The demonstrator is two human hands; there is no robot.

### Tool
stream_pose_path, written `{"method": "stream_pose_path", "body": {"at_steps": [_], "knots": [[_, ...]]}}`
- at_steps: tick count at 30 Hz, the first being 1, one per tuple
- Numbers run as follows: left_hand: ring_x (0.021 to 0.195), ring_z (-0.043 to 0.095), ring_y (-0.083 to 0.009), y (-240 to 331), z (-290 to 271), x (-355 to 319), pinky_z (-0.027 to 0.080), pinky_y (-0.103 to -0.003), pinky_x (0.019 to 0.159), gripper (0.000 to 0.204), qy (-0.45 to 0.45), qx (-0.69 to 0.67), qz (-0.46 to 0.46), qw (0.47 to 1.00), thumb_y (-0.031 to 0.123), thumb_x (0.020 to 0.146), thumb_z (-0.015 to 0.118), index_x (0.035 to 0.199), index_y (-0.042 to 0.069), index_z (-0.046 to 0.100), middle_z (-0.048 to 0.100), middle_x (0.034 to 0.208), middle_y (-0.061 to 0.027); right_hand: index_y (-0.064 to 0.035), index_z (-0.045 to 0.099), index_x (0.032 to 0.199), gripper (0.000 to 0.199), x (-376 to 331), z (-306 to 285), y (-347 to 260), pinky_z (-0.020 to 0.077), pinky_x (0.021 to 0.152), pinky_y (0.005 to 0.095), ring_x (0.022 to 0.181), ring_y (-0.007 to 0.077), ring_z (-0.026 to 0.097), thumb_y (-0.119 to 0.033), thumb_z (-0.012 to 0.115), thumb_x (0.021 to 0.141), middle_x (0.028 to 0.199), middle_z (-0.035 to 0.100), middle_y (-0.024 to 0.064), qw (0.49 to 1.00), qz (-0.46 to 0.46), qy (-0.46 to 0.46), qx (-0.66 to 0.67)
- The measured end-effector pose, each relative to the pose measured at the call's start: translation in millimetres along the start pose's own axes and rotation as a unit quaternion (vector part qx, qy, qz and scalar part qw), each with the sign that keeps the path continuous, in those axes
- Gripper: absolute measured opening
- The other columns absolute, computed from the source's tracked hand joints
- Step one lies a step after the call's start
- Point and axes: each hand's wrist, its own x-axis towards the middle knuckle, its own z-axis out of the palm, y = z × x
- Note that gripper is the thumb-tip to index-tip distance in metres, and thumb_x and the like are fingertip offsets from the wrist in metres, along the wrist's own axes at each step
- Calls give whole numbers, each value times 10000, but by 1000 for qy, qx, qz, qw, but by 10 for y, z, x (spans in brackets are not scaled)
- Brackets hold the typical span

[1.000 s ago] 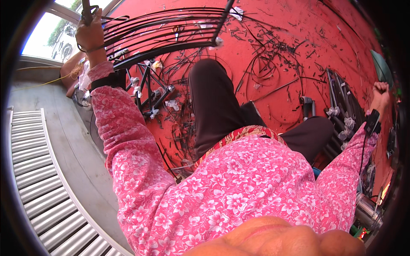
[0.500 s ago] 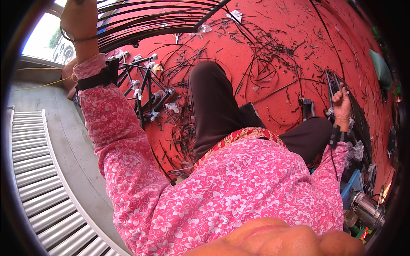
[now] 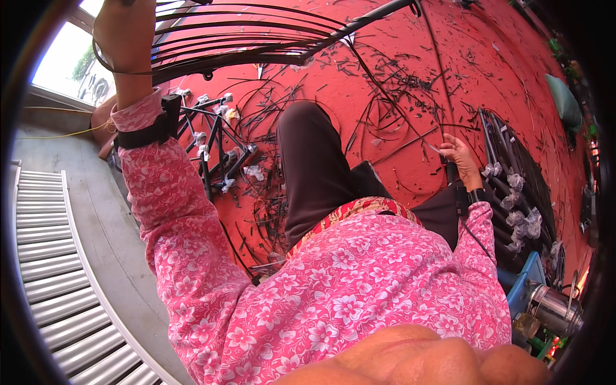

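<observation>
My left hand (image 3: 125,42) is raised at the upper left beside a black frame strung with several thin dark strips (image 3: 256,46). The top edge cuts off its fingers, so its grip is hidden; a dark strip loops around its wrist. On the right, my right hand (image 3: 461,157) is closed at the fingertips, above my bent knee. A long black strip (image 3: 443,77) comes down from the frame's far end to these fingers. A thin pale sliver shows beside the fingertips, too small to name.
Dark tube frames (image 3: 221,151) with wrapped ends lie on the red floor (image 3: 359,83), amid loose strips and scraps. More black tubes (image 3: 513,160) with clear wrapping lie at right, near a metal cylinder (image 3: 555,308). A roller conveyor (image 3: 61,269) runs along the left.
My right hand has come left and inward from the far right, and the long black strip has shifted left with it. The strung frame sits slightly lower, its far end further right.
</observation>
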Motion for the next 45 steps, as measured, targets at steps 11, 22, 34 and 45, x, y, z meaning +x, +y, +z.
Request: {"method": "stream_pose_path", "body": {"at_steps": [11, 22, 34, 45], "knots": [[771, 683, -199, 532, -81, 195, 545, -338, 698, 104, 36, -300, -116, 946, 101, 931, 698, 987, 31, 751, 727, 861, -95, -3, 593, 1356, 595, 389, 1065, -1056, 542, 926, 290, 1094, 145, 651, -320, 796, 894, 1216, 680, 58, 988, -122, -59, -79], [745, 697, -140, 925, -309, 134, 544, -270, 644, 75, 18, -236, -39, 971, 17, 889, 702, 941, 40, 751, 743, 828, -74, -19, 708, 942, 491, 833, 2389, -1844, 512, 529, 246, 603, 104, 655, -509, 681, 940, 760, 692, 32, 990, -138, 12, -37], [716, 700, -310, 1391, -248, -429, 545, -389, 638, 195, -34, -316, -91, 944, 2, 788, 711, 961, 70, 652, 698, 791, -121, -68, 625, 1050, 111, 1187, 1833, -2015, 338, 487, 214, 522, 41, 405, -130, 536, 1024, 681, 446, -74, 949, -43, -73, 303], [764, 706, -340, 1906, 561, -1154, 540, -466, 684, 140, -179, -267, -129, 938, 127, 897, 627, 1018, 59, 611, 707, 825, -142, 50, 604, 1211, 237, -242, 2194, -2524, 296, 477, 198, 517, 35, 360, -105, 512, 1056, 787, 530, -4, 897, -179, -334, 228]]}}
